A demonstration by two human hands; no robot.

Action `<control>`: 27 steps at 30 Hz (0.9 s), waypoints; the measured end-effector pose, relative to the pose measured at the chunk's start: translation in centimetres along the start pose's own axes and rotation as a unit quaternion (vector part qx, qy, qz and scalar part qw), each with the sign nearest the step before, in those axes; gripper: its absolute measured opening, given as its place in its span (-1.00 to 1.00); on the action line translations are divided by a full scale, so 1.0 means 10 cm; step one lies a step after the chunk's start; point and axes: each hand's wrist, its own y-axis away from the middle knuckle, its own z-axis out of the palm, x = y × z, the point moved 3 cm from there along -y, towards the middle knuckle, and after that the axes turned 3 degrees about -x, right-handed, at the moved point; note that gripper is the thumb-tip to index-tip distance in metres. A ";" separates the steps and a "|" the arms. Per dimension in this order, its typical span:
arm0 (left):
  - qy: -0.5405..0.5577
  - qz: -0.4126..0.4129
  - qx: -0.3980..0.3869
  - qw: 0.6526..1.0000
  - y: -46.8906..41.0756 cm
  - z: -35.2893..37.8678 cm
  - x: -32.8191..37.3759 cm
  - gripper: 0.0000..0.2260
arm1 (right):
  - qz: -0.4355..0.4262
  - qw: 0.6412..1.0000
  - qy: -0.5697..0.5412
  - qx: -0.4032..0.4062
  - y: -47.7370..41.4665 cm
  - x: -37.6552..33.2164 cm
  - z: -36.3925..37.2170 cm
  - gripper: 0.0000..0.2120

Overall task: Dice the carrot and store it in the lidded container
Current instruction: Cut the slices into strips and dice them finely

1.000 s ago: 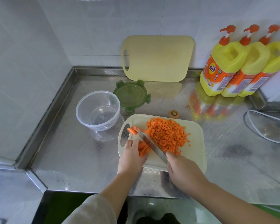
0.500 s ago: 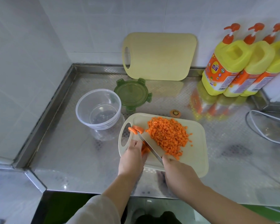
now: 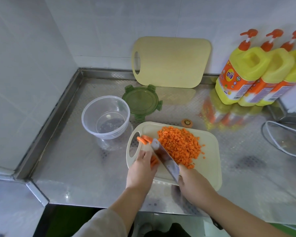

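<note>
Where the cream cutting board [image 3: 210,165] lies at lower centre of the frame, a few carrot strips [image 3: 154,161] sit near its left edge, not yet diced. The left hand [image 3: 141,168] pins them, its fingers held together and bent down over them, probably to keep the fingertips clear of the edge. The right hand [image 3: 193,183] is wrapped around the handle of a broad knife [image 3: 164,156], whose blade slants up and left just beside the strips. Right of the blade is a large heap of diced carrot [image 3: 179,147], kept clear of the cutting spot. Two loose carrot slices [image 3: 144,139] wait by the board's handle hole. Left of the board stands the clear round container [image 3: 106,115], holding no carrot, with its green lid [image 3: 141,101] flat just behind it, both close for filling. A carrot top [image 3: 187,123] lies on the steel counter [image 3: 72,159] behind the board. Dicing looks nearly done.
</note>
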 end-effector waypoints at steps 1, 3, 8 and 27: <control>0.011 -0.004 -0.001 1.000 0.00 -0.01 0.00 -0.78 | 0.000 1.000 -0.012 0.009 0.01 0.02 -0.02 -0.84; 0.039 -0.009 0.001 0.999 0.02 -0.02 0.00 -0.81 | -0.008 1.000 -0.005 0.024 0.07 0.02 -0.06 -0.90; 0.106 -0.020 0.008 0.994 0.08 -0.06 -0.03 -0.82 | -0.040 0.997 0.062 0.022 0.21 -0.14 -0.07 -0.91; 0.082 -0.004 0.026 0.996 0.01 0.01 -0.10 -0.91 | -0.043 0.990 0.138 -0.005 0.07 -0.20 0.14 -0.68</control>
